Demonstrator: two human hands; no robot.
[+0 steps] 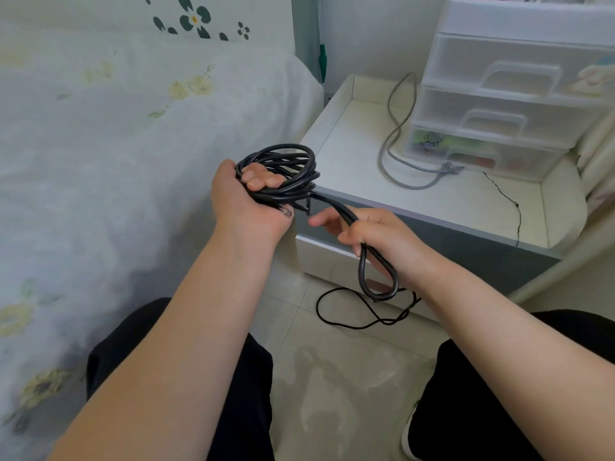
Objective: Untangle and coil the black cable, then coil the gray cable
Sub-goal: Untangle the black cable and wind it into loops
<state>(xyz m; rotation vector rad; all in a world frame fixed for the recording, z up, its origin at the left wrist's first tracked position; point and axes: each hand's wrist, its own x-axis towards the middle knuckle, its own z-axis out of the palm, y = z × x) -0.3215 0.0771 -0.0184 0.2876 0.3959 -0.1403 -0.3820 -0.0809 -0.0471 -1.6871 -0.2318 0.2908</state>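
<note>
**Black cable almost wound up, gray cable still waiting**

Two bare arms reach out over dark trousers and a pale tiled floor. On the person's left, the left hand [243,194] has its fingers curled through a bundle of loops of the black cable [286,171] and holds them tight. A small clear plug pokes out by the palm. On the other side, the right hand [372,234] grips the loose part of the same cable, and a short doubled loop hangs down below its fist.

Most of the black cable looks coiled already. I think only this last bit needs to be wrapped on or tucked in.

Up on the white bedside table [336,128], the gray cable [396,141] lies in loose bends beside the plastic drawers [499,104]. Nobody touches it, so that half of the job is not begun. One thin black cord [349,317] lies on the floor too; I cannot tell what it belongs to.
</note>
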